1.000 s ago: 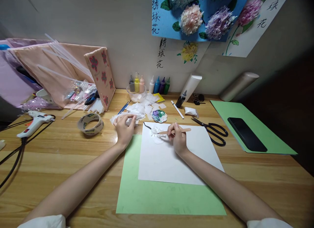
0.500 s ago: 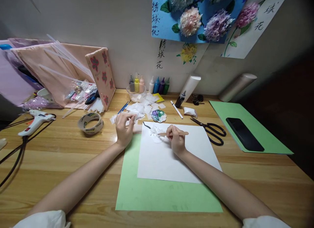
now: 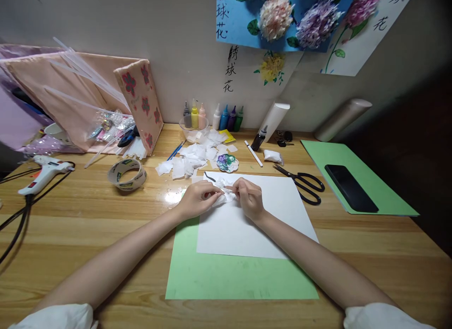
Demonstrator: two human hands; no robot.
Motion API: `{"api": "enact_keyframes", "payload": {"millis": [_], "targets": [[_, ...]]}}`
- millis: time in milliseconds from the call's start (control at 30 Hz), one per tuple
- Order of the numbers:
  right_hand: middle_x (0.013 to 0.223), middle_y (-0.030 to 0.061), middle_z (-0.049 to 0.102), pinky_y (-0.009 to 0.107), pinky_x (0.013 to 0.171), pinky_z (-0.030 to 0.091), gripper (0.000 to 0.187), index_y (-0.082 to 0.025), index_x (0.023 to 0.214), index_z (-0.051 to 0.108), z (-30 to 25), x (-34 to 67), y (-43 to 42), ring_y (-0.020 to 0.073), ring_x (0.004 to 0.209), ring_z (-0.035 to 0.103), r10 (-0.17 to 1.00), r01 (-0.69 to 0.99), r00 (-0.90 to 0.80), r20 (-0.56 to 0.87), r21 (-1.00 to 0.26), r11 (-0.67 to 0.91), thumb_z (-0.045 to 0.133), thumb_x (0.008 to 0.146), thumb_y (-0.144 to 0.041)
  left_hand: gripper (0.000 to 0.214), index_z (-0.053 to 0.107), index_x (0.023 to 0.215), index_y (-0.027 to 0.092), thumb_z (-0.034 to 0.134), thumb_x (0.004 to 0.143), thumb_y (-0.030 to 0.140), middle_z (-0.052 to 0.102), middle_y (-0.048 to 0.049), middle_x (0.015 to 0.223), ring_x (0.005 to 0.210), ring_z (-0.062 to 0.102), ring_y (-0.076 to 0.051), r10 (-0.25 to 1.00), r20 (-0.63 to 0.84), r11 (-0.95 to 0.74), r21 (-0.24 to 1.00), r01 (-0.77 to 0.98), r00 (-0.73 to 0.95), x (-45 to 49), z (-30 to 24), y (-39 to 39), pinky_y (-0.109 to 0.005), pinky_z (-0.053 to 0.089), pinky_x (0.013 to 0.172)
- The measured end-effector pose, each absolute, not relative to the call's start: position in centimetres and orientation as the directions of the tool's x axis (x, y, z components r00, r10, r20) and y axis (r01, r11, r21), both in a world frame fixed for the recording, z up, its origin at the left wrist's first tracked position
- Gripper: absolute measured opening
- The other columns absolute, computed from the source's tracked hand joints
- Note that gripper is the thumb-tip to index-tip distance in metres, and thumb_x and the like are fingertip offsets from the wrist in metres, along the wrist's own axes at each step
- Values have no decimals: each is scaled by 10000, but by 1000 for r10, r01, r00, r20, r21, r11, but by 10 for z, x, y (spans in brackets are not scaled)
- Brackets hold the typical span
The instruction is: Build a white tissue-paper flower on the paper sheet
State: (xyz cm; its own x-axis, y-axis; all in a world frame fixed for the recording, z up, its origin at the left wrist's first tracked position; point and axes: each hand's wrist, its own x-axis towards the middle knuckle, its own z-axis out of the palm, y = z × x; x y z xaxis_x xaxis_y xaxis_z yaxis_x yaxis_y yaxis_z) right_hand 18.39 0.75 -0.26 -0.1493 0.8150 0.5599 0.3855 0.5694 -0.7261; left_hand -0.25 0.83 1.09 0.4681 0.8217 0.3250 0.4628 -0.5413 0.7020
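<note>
A sheet of white paper [image 3: 254, 230] lies on a larger green sheet [image 3: 243, 282]. Near its top left is a cluster of crumpled white tissue pieces [image 3: 222, 183], with a dark painted stroke [image 3: 209, 176] beside it. My right hand [image 3: 250, 199] grips a wooden pencil-like stick [image 3: 229, 187], its point at the cluster. From the left, my left hand [image 3: 199, 198] comes up close, thumb and forefinger pinched on a tissue square at the stick's tip. The fingers hide part of that square. Behind my hands is a pile of loose tissue squares [image 3: 192, 157].
Black scissors [image 3: 307, 183] and a phone [image 3: 349, 187] on green card are to the right. A paint-stained palette [image 3: 228, 163], glue bottle [image 3: 259, 139] and paint bottles [image 3: 225, 117] stand behind. At left are a tape roll [image 3: 126, 176], glue gun [image 3: 45, 173] and pink fabric box [image 3: 137, 98].
My left hand has moved right and nearer, from beside the tissue pile to the stick's tip over the white paper. My right hand stays by the cluster, still holding the stick.
</note>
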Motion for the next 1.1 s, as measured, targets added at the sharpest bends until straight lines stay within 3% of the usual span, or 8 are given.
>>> {"api": "enact_keyframes", "payload": {"millis": [300, 567, 967, 1100], "targets": [[549, -7, 478, 258, 541, 371, 401, -197, 613, 478, -1, 184, 8, 119, 531, 489, 811, 402, -129, 571, -717, 569, 282, 954, -276, 194, 697, 878, 177, 533, 846, 276, 677, -40, 792, 688, 557, -126, 886, 252, -432, 752, 498, 389, 1, 6, 15, -237, 399, 635], [563, -5, 490, 262, 574, 392, 387, -202, 625, 475, -2, 184, 8, 129, 558, 507, 807, 401, -140, 573, -713, 575, 280, 951, -274, 183, 690, 911, 184, 562, 835, 290, 667, -33, 777, 661, 531, -112, 821, 283, -489, 796, 355, 497, 2, 13, 16, -225, 397, 620], [550, 0, 482, 277, 550, 379, 395, -203, 617, 479, -1, 185, 7, 134, 534, 483, 798, 395, -140, 586, -706, 588, 274, 945, -286, 156, 653, 883, 187, 527, 847, 271, 666, -29, 833, 730, 539, -136, 870, 319, -489, 654, 578, 375, 6, 3, 18, -263, 397, 674], [512, -1, 450, 285, 509, 348, 390, -210, 601, 455, -1, 188, 3, 137, 493, 442, 691, 315, -133, 710, -631, 709, 265, 937, -264, 156, 652, 850, 180, 532, 842, 279, 655, -20, 800, 718, 529, -130, 887, 308, -458, 675, 578, 344, 7, 5, 20, -257, 393, 659]]}}
